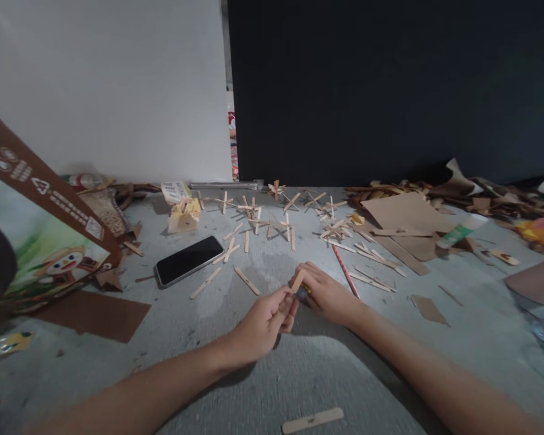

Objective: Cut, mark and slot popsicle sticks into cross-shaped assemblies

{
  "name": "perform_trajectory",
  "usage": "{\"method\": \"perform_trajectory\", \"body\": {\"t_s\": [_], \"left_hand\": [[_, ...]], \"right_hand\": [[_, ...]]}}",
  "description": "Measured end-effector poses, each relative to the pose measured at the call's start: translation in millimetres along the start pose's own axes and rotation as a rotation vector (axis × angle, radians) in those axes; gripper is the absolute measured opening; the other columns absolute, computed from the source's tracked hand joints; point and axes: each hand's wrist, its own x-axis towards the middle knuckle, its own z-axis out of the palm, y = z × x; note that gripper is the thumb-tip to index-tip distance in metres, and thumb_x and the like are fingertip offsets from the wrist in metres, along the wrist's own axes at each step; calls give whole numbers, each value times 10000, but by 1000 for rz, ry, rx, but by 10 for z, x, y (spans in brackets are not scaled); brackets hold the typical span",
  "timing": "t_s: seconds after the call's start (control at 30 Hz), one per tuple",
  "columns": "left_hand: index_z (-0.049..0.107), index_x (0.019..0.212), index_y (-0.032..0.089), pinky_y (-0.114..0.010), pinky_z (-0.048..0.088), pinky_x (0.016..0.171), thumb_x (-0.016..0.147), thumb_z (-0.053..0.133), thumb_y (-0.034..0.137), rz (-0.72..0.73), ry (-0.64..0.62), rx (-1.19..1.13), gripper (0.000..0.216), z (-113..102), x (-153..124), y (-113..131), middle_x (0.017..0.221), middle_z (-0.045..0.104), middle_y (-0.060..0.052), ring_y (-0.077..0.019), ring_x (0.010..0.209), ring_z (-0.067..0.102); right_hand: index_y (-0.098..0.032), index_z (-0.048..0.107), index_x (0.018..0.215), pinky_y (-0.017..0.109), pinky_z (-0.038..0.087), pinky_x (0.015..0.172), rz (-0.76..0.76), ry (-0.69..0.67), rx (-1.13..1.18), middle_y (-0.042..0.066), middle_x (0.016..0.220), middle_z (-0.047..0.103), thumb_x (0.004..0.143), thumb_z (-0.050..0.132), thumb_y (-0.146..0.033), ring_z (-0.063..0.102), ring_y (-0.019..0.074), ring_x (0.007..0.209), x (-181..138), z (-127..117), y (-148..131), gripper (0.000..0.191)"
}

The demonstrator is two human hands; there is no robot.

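Centre of grey surface (317, 374): left hand (263, 323), right hand (329, 296) both pinching one wooden stick (298, 280); phone (188, 260) lying nearby, left.

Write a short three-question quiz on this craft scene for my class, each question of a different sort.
1. True or false: the black rectangular smartphone lies to the left of the left hand.
2. What does the left hand pinch? A: flat wooden craft stick. B: metal spoon. C: paintbrush.
3. Fill in: the thin red pencil lies to the ___ of the right hand (left or right).
Key: 1 true; 2 A; 3 right.
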Motion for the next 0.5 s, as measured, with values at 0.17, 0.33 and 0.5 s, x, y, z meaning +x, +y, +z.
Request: {"method": "perform_trajectory", "body": {"t_s": [0.17, 0.33, 0.5], "left_hand": [[468, 840, 208, -241, 295, 556, 970, 471, 740, 8, 17, 29, 548, -1, -18, -12, 690, 374, 68, -89, 566, 302], [502, 868, 194, -253, 369, 619, 978, 473, 727, 10, 14, 93, 545, -32, -22, -102, 746, 456, 29, -107, 632, 406], [483, 842, 201, -255, 348, 595, 982, 438, 744, -4, 20, 99, 563, -22, -20, -49, 715, 430, 40, -107, 605, 375]], "right_hand": [[-262, 400, 937, 349, 460, 774, -2, 15, -2, 32, 895, 546, 828, 442, 44, 524, 235, 827, 12, -5, 7, 328], [-259, 420, 920, 347, 449, 752, 5, 11, -8, 28, 862, 546, 801, 464, 33, 508, 235, 799, -4, 20, -23, 318], [-258, 418, 915, 339, 445, 731, 20, 8, -34, 31, 859, 549, 785, 445, 42, 505, 237, 800, -4, 13, -25, 328]]}}
